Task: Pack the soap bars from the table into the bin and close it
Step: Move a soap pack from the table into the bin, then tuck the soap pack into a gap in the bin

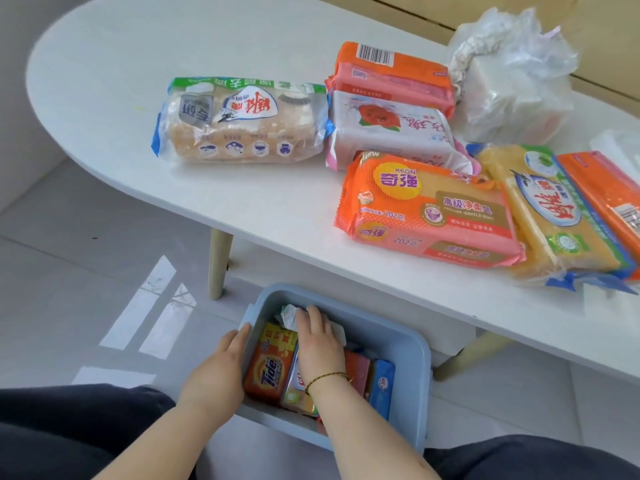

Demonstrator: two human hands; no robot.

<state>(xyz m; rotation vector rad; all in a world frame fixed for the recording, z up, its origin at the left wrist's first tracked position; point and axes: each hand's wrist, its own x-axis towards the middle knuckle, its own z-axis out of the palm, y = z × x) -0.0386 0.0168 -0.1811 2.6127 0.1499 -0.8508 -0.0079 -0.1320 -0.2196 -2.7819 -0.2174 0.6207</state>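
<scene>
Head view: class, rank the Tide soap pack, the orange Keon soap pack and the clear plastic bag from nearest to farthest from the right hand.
1. Tide soap pack, in the bin, beside the right hand.
2. Orange Keon soap pack, on the table's near edge.
3. Clear plastic bag, far right on the table.

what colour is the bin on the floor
Light blue bin, seen in the head view.

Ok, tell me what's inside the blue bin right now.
Inside the blue bin: an orange Tide soap bar, a blue-wrapped bar, a red pack, and a white-wrapped bar under the right hand. Anything beneath the forearm and these packs is hidden.
</scene>
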